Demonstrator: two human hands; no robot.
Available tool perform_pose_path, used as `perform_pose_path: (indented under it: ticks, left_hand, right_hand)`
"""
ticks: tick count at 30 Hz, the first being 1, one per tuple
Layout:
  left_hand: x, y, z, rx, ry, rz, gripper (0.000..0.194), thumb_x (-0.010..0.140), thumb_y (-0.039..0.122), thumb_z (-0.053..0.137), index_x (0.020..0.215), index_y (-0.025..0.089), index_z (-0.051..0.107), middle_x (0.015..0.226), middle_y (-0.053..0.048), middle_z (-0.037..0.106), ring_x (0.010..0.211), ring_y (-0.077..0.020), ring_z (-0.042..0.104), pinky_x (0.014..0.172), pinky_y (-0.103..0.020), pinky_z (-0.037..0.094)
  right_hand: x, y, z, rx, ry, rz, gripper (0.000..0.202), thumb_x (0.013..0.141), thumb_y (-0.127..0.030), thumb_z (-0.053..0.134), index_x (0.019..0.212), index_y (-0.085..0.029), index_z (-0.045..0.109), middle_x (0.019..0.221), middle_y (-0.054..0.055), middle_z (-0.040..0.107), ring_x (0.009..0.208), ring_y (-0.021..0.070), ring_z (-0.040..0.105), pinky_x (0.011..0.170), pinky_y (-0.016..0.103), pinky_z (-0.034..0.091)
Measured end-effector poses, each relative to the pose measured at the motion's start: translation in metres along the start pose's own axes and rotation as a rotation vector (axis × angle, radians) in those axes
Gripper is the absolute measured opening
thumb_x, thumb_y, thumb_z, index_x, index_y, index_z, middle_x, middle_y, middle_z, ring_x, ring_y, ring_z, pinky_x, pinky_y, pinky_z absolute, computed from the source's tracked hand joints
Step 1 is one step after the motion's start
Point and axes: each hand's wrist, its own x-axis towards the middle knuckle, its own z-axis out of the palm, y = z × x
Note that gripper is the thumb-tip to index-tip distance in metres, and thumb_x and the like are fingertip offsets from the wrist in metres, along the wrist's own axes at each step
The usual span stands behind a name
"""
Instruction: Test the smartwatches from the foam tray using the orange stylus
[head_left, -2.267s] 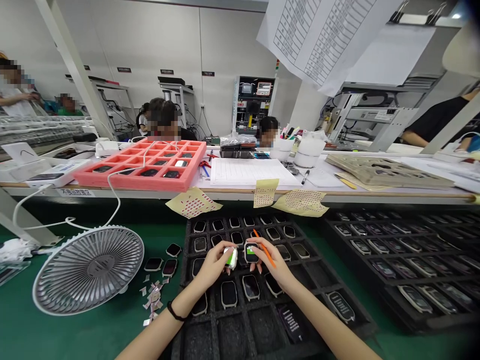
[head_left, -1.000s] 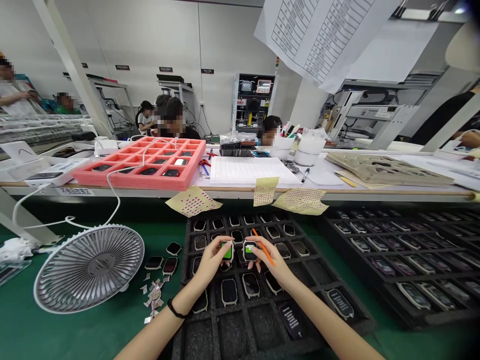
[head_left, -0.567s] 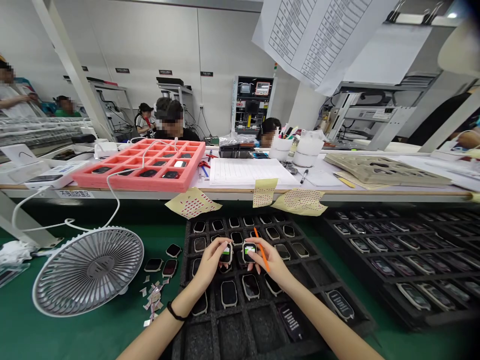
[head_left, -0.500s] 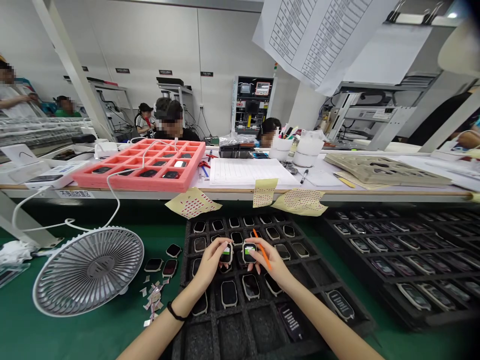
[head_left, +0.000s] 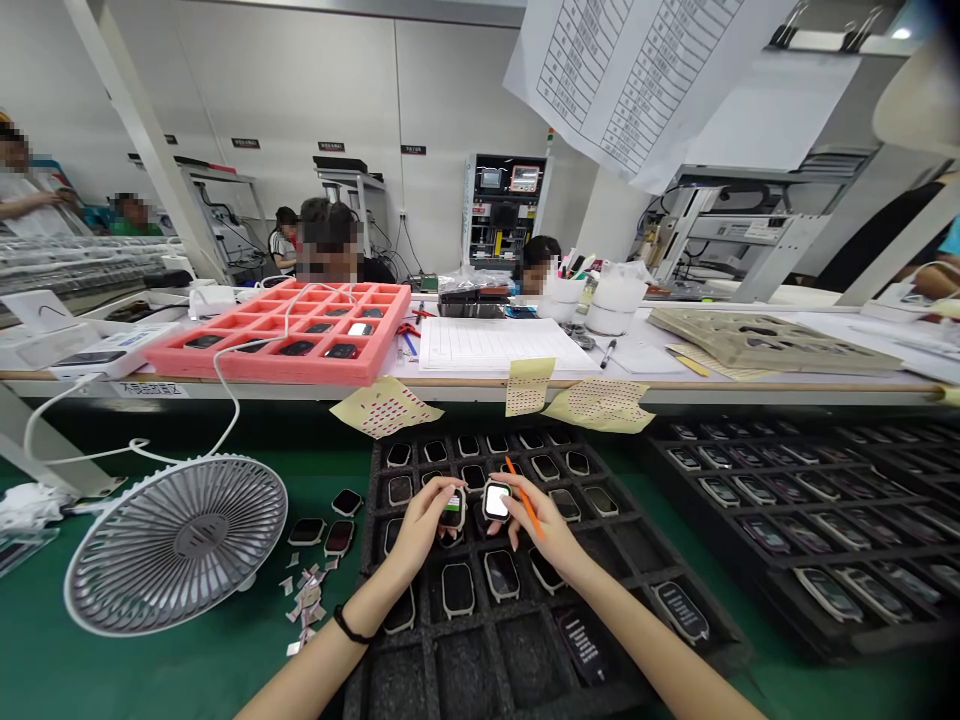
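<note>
My left hand (head_left: 429,510) is closed on a smartwatch (head_left: 453,508) whose screen shows green and white. Close beside it, my right hand (head_left: 536,518) grips a second smartwatch (head_left: 496,501) with a bright white screen. An orange stick (head_left: 523,492) also rests among the right hand's fingers. Both hands are above a black foam tray (head_left: 463,662), where several dark-screened watches lie in compartments. One watch in the tray, at the right (head_left: 681,610), shows lines of text.
A round fan (head_left: 180,545) stands at the left. Between it and the tray lie three loose watches and small paper scraps (head_left: 307,600). More black trays (head_left: 780,625) sit at the right. A shelf ahead bears a pink tray (head_left: 330,370). People sit beyond.
The screen of the right-hand watch has turned from green and white to bright white. The right hand has shifted slightly. Across the shelf, a person's head has moved a little left.
</note>
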Motion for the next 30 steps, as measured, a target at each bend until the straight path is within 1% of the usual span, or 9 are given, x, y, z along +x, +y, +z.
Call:
perform_pose_path:
  ticks: [3,8,11,14,17,21,25,28,30]
  left_hand:
    - [-0.0003,0.001,0.0,0.007,0.006,-0.007,0.032,0.08,0.045,0.049,0.091,0.018,0.062,0.074,0.001,0.052,0.053,-0.0099,0.05,0.044,-0.019,0.041]
    - [-0.0014,0.0039,0.0011,0.002,0.013,-0.017,0.032,0.079,0.046,0.05,0.091,0.018,0.062,0.073,0.001,0.052,0.054,-0.0104,0.05,0.045,-0.019,0.041]
    - [-0.0018,0.004,0.0012,0.0,0.01,-0.014,0.032,0.079,0.046,0.049,0.091,0.019,0.061,0.073,0.002,0.052,0.053,-0.0102,0.05,0.044,-0.019,0.041]
    - [-0.0012,0.0031,0.0008,0.002,0.003,-0.008,0.032,0.08,0.046,0.049,0.091,0.019,0.061,0.073,0.002,0.053,0.051,-0.0098,0.05,0.043,-0.019,0.039]
    - [-0.0001,0.0023,0.0005,0.0,0.0,-0.003,0.032,0.08,0.045,0.048,0.091,0.018,0.061,0.071,0.002,0.054,0.049,-0.0095,0.05,0.043,-0.019,0.038]
    - [0.0006,0.0013,0.0006,0.011,-0.001,0.001,0.032,0.08,0.044,0.047,0.092,0.017,0.06,0.066,0.002,0.054,0.047,-0.0094,0.051,0.042,-0.018,0.036]
    - [0.0004,0.0007,0.0007,0.021,0.0,0.008,0.033,0.08,0.044,0.047,0.092,0.016,0.06,0.066,0.002,0.054,0.047,-0.0094,0.051,0.042,-0.018,0.036]
    - [0.0,0.0011,0.0005,0.019,-0.006,0.003,0.033,0.081,0.045,0.047,0.092,0.016,0.06,0.066,0.002,0.053,0.047,-0.0094,0.051,0.042,-0.018,0.037]
    - [-0.0002,0.0015,0.0004,0.017,-0.007,-0.001,0.033,0.081,0.045,0.047,0.092,0.017,0.06,0.068,0.002,0.053,0.048,-0.0094,0.051,0.043,-0.018,0.037]
  right_hand:
    - [0.0001,0.0014,0.0008,0.012,-0.022,0.025,0.045,0.077,-0.037,0.062,0.118,-0.025,0.047,0.096,0.005,0.052,0.063,0.0148,0.064,0.038,0.019,0.043]
    - [-0.0008,0.0024,0.0007,0.018,-0.034,0.014,0.051,0.073,-0.032,0.067,0.119,-0.026,0.046,0.099,0.005,0.052,0.069,0.0162,0.065,0.041,0.02,0.044]
    - [-0.0002,0.0015,0.0,0.021,-0.016,0.025,0.048,0.073,-0.034,0.067,0.117,-0.025,0.049,0.091,0.003,0.052,0.065,0.016,0.065,0.04,0.02,0.045]
    - [0.0007,0.0002,-0.0005,0.035,0.005,0.051,0.042,0.074,-0.038,0.065,0.111,-0.022,0.053,0.082,0.001,0.052,0.056,0.0145,0.063,0.036,0.02,0.043]
    - [0.0008,-0.0002,-0.0011,0.034,0.03,0.047,0.037,0.076,-0.041,0.062,0.105,-0.02,0.057,0.073,-0.002,0.053,0.046,0.0119,0.06,0.035,0.021,0.041]
    - [-0.0011,-0.0011,-0.0025,0.005,0.086,0.044,0.032,0.078,-0.044,0.059,0.097,-0.018,0.06,0.059,-0.005,0.049,0.037,0.0087,0.053,0.033,0.019,0.036]
    - [-0.0023,-0.0042,-0.0029,-0.024,0.128,0.054,0.03,0.078,-0.044,0.059,0.09,-0.017,0.062,0.058,-0.005,0.049,0.033,0.005,0.046,0.032,0.018,0.031]
    - [-0.0014,-0.005,-0.0024,-0.048,0.126,0.051,0.031,0.076,-0.044,0.062,0.092,-0.018,0.061,0.054,-0.008,0.044,0.032,0.0043,0.041,0.033,0.018,0.03]
    - [-0.0007,-0.0047,-0.0017,-0.054,0.103,0.042,0.033,0.075,-0.043,0.063,0.097,-0.019,0.059,0.052,-0.009,0.042,0.034,0.0053,0.042,0.034,0.019,0.031]
